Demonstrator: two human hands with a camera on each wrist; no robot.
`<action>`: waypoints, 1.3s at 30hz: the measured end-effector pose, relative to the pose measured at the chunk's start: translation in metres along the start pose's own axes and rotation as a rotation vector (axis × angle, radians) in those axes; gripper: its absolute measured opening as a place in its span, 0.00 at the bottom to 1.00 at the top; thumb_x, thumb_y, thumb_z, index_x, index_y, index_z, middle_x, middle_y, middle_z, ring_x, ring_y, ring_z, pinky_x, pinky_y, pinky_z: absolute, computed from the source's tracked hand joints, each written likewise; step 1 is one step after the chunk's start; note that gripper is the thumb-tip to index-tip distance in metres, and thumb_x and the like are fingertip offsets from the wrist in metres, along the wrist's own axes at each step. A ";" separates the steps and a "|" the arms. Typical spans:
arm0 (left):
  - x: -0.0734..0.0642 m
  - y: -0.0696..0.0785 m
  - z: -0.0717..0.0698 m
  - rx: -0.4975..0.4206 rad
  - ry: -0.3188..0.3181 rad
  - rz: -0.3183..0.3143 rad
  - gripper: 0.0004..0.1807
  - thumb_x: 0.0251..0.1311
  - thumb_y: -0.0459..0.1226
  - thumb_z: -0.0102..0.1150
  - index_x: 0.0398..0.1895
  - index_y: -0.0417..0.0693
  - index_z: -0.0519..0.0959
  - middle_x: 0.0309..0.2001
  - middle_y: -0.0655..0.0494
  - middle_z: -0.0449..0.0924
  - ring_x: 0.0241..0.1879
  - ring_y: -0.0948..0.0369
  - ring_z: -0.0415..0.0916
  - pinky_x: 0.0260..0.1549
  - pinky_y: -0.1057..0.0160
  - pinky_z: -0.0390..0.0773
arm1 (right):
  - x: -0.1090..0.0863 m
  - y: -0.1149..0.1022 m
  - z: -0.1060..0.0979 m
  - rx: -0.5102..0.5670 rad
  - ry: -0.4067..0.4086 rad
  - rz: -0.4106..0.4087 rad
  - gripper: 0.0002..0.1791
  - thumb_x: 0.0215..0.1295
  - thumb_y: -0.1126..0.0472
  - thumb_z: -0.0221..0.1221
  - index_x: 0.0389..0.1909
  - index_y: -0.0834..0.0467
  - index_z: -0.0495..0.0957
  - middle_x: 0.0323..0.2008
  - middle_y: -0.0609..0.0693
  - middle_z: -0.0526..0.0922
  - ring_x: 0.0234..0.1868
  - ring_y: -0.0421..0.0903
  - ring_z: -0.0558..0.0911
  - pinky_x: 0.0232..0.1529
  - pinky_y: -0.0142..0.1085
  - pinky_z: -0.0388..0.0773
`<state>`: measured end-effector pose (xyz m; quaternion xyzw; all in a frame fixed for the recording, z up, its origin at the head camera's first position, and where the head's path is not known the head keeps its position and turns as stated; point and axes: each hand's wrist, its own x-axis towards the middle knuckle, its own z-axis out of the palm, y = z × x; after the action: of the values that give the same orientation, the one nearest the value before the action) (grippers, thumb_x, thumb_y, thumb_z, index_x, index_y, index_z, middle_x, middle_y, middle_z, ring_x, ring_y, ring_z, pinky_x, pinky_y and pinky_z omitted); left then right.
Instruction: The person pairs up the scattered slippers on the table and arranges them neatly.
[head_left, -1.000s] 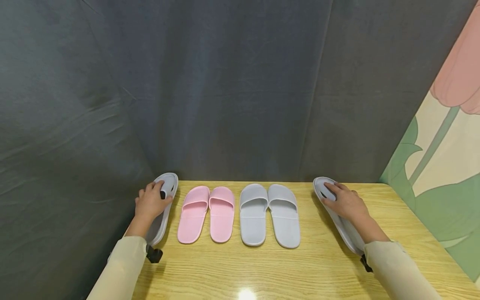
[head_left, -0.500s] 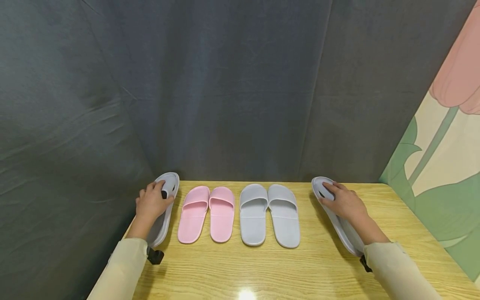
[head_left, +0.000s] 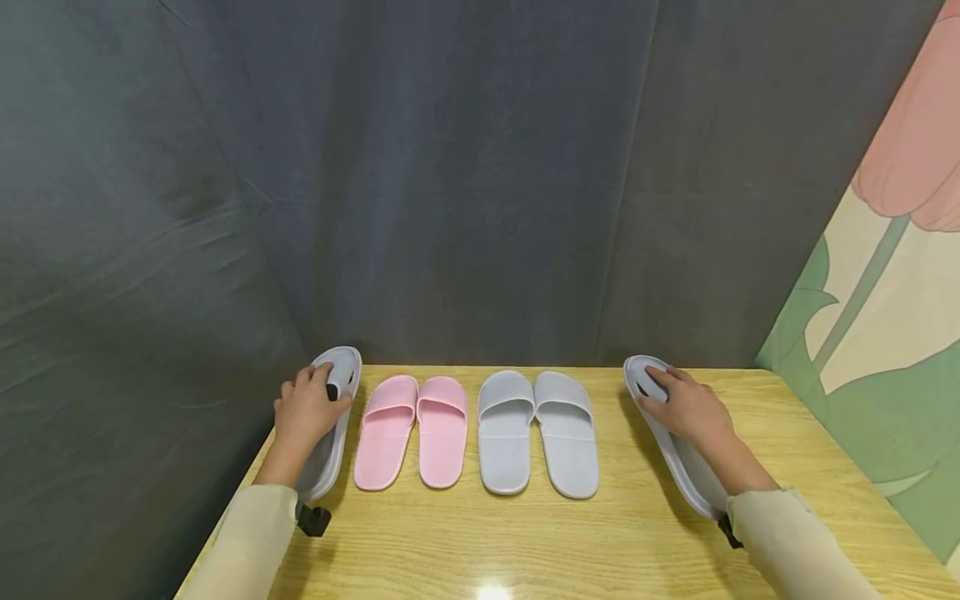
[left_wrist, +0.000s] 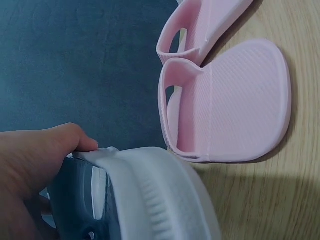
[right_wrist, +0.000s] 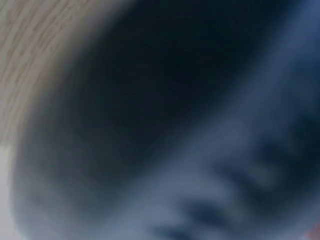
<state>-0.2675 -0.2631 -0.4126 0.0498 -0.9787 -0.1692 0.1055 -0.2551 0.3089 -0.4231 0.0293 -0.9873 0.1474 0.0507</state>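
My left hand grips a grey slipper by its strap at the table's left side, thumb on the inner edge. This slipper is tilted on its side in the left wrist view. At the right, my right hand holds another grey slipper across its strap, also tilted. A blurred close-up of that slipper fills the right wrist view. Between the hands lie a pair of pink slippers and a pair of light grey slippers, soles down, toes toward the curtain.
A wooden table carries the slippers. Dark grey curtain hangs along the table's back and left sides. A wall with a painted flower borders the right side. Each wrist wears a black device.
My left hand and its slipper have shifted slightly to the right. The right hand's slipper has barely moved, and the two pairs between them stay in place.
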 end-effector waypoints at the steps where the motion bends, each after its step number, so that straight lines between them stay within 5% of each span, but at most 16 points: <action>1: -0.001 0.001 -0.001 0.000 0.001 0.000 0.39 0.63 0.49 0.61 0.73 0.41 0.64 0.69 0.29 0.62 0.61 0.26 0.62 0.55 0.27 0.62 | 0.000 0.000 0.000 -0.001 0.002 0.004 0.39 0.69 0.42 0.58 0.74 0.60 0.65 0.69 0.75 0.64 0.61 0.82 0.67 0.57 0.70 0.66; 39: -0.022 0.032 -0.002 -0.021 0.000 0.014 0.39 0.61 0.51 0.62 0.73 0.43 0.66 0.69 0.30 0.64 0.60 0.27 0.65 0.52 0.27 0.66 | -0.004 -0.018 -0.002 0.021 0.034 0.017 0.38 0.68 0.43 0.59 0.73 0.60 0.66 0.69 0.73 0.65 0.61 0.81 0.68 0.59 0.69 0.66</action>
<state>-0.2473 -0.2307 -0.4038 0.0421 -0.9771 -0.1787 0.1073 -0.2501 0.2925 -0.4168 0.0190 -0.9849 0.1587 0.0662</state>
